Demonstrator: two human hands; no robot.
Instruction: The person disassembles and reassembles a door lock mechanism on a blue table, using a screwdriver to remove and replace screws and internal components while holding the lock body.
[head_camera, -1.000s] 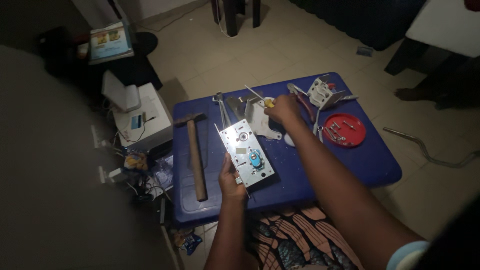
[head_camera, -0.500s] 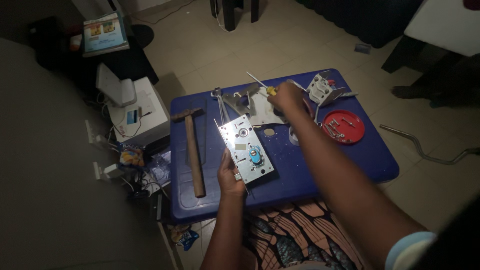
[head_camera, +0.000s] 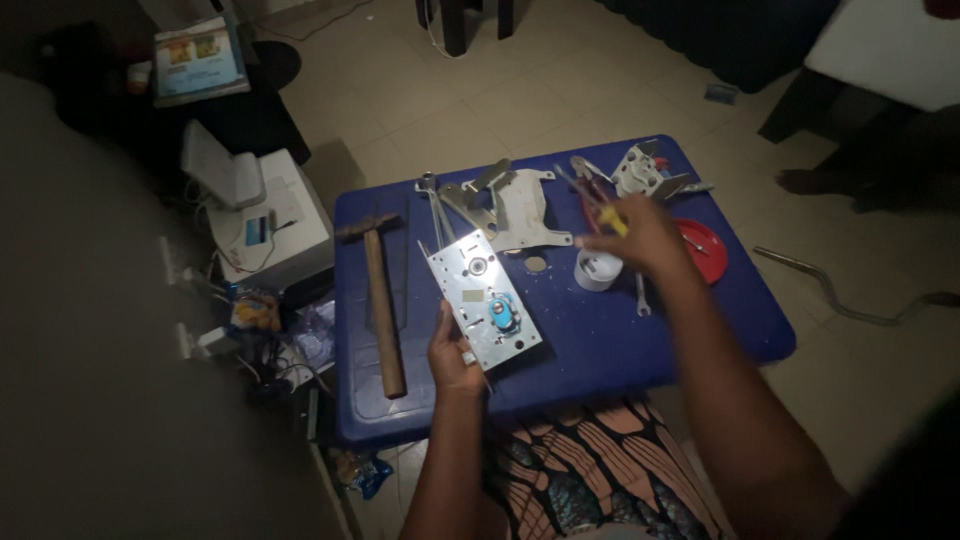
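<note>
My left hand (head_camera: 455, 350) holds a silver rectangular lock case (head_camera: 484, 297) with a blue part on its face, tilted above the blue table (head_camera: 600, 350). My right hand (head_camera: 645, 238) is over the table's right half and grips a screwdriver with a yellow and red handle (head_camera: 606, 214), its thin shaft pointing up and to the left. A small white roll (head_camera: 597, 270) lies just under that hand. Flat metal plates (head_camera: 515, 205) rest behind the lock case.
A wooden-handled hammer (head_camera: 380, 300) lies along the table's left side. A red dish (head_camera: 705, 250), a white metal part (head_camera: 645, 172) and a small wrench (head_camera: 641, 298) sit at the right. A white device (head_camera: 265, 225) stands on the floor to the left.
My right hand has lifted the screwdriver from the tools at the back of the table and drawn it to the right and nearer me. The lock case stays held in my left hand.
</note>
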